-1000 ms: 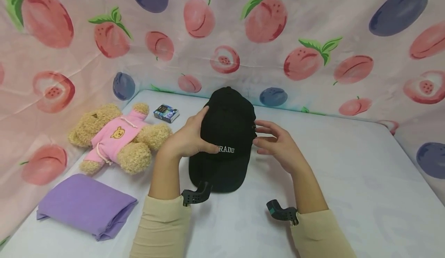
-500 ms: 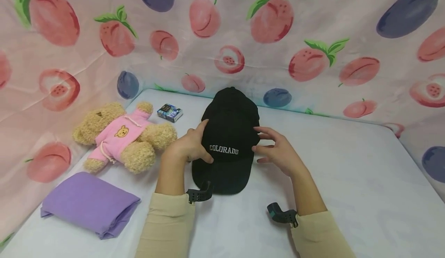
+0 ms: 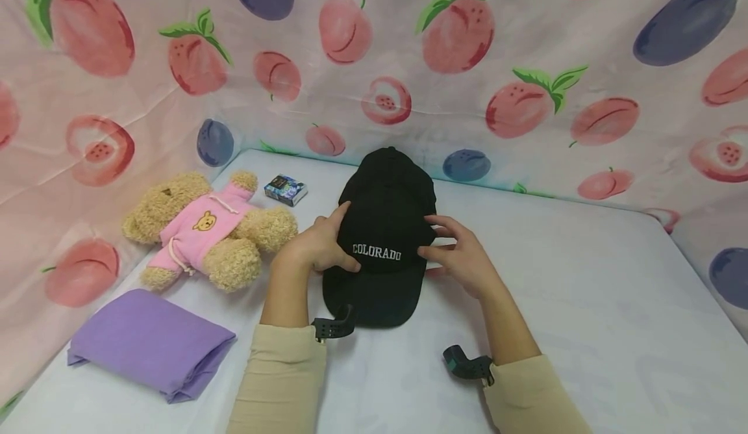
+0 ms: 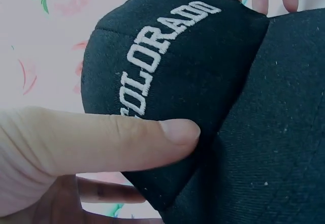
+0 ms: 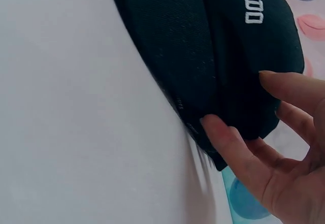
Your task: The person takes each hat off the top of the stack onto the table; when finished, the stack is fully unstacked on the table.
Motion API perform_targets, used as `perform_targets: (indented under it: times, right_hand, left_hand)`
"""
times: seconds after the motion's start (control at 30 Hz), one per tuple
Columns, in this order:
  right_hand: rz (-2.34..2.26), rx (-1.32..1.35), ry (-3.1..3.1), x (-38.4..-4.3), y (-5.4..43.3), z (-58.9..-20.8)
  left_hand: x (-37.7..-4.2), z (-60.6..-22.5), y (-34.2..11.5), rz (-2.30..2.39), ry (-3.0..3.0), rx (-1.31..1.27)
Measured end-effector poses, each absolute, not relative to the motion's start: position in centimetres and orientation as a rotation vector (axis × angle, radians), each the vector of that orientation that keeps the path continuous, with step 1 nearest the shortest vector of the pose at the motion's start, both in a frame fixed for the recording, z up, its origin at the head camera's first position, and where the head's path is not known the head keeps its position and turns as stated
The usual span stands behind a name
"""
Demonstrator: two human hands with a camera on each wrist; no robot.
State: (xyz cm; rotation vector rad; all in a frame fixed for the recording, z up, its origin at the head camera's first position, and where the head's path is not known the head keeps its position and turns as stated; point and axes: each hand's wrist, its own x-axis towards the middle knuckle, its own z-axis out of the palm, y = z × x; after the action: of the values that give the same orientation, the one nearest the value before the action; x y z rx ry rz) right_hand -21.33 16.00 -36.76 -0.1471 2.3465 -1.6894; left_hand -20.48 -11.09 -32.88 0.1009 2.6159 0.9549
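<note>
A black baseball cap (image 3: 386, 213) with white "COLORADO" lettering lies on the white surface, its brim toward me. At its left side my left hand (image 3: 312, 245) grips the cap, thumb across the front near the brim seam and other fingers partly hidden behind the edge. In the left wrist view the thumb (image 4: 152, 140) covers the first letter. My right hand (image 3: 464, 258) holds the cap's right side. In the right wrist view its fingertips (image 5: 216, 127) press on the fabric by the brim seam, with some fingers behind the edge.
A teddy bear (image 3: 204, 223) in a pink hoodie lies on its back to the left. Nearer me is a folded purple cloth (image 3: 149, 343). A small patterned box (image 3: 286, 190) sits behind the bear. Fruit-print fabric (image 3: 444, 109) hangs behind the white surface (image 3: 584, 291).
My left thumb has slid down off the lettering toward the brim, uncovering the word. The right hand has moved slightly left, closer onto the cap's side. The view has shifted a little.
</note>
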Motion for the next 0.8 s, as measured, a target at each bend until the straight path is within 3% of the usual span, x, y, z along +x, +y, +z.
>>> perform_targets:
  times: [0.8]
  right_hand:
    - [-1.765,-0.061,2.374,-21.12,15.06,-36.90]
  left_hand:
    - [-20.75,-32.96,-11.15,0.949,2.675,0.131]
